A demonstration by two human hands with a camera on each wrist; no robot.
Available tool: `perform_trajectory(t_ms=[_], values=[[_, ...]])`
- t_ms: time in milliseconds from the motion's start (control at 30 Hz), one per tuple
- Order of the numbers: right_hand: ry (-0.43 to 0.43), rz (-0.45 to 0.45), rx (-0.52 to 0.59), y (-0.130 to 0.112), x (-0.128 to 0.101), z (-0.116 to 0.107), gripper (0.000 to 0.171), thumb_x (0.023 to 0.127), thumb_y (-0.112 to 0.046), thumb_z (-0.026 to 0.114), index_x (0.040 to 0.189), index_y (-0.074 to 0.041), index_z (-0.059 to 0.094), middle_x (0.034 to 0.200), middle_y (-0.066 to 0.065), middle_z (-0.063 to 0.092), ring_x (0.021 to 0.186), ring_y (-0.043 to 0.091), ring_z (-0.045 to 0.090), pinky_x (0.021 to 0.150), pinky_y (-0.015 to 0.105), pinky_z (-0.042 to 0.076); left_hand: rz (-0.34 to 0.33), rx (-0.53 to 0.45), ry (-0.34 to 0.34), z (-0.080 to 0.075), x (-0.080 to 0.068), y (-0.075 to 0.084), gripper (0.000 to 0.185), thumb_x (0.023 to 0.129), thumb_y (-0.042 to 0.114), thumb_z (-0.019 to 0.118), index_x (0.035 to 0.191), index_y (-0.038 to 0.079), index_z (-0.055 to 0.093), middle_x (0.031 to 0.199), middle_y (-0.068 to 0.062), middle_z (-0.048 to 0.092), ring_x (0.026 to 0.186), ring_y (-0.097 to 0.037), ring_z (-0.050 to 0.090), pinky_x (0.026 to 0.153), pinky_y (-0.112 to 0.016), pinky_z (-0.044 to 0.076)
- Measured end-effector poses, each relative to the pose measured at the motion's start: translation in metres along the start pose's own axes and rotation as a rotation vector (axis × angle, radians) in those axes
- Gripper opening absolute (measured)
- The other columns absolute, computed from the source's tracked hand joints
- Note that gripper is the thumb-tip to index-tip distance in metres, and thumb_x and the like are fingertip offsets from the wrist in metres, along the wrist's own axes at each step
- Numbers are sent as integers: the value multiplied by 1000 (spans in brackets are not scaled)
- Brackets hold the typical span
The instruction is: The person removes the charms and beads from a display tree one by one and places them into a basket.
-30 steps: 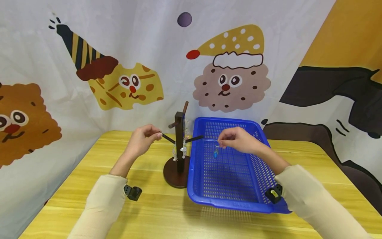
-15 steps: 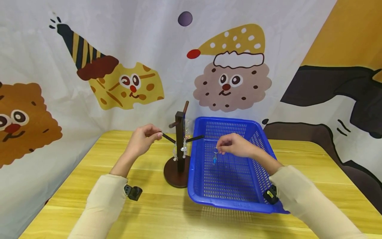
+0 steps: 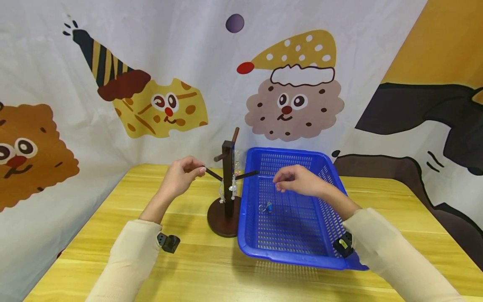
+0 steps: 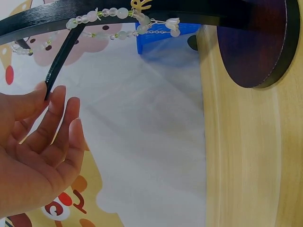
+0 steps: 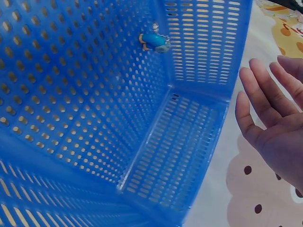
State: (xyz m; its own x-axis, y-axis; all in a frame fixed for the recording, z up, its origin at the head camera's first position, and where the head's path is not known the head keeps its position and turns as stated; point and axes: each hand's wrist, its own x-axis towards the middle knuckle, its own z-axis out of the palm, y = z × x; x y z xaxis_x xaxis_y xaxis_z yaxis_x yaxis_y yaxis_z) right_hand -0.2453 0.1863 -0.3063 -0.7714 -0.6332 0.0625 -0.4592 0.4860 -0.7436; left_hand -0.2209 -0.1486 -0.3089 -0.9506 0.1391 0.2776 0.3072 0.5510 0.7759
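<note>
Head view: blue charm [image 3: 268, 206], seemingly loose, under empty right hand [image 3: 298, 181].

Charm [image 3: 266, 206] in basket [image 3: 294, 256]; stand [image 3: 227, 184] left

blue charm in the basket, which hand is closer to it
Right. The right hand hovers open just above the blue charm lying on the basket floor. The left hand is off beyond the wooden stand, holding the tip of its peg.

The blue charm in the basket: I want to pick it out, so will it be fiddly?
Probably. The blue charm looks tiny and light, with a thin ring, so it may need a pinch. It could snag in the blue basket's perforated floor.
</note>
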Motion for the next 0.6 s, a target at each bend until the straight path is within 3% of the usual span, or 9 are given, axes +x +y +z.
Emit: perform_trajectory(t_ms=[200,600], values=[[17,-2,20,-12,0,-5,12,85,2,58,96,5,62,82,11,66,74,23,63,69,29,51,-6,8,-3,0,0,1,13,90,14,59,94,3,64,85,-9,66,78,-21,60,71,-35,48],[24,-12,-21,-40,-3,-14,12,87,-5,61,98,-1,63,84,5,66,76,17,62,71,29,50,-13,4,-10,-1,0,2,14,91,15,58,94,3,63,86,-9,66,79,-21,60,71,-36,48]])
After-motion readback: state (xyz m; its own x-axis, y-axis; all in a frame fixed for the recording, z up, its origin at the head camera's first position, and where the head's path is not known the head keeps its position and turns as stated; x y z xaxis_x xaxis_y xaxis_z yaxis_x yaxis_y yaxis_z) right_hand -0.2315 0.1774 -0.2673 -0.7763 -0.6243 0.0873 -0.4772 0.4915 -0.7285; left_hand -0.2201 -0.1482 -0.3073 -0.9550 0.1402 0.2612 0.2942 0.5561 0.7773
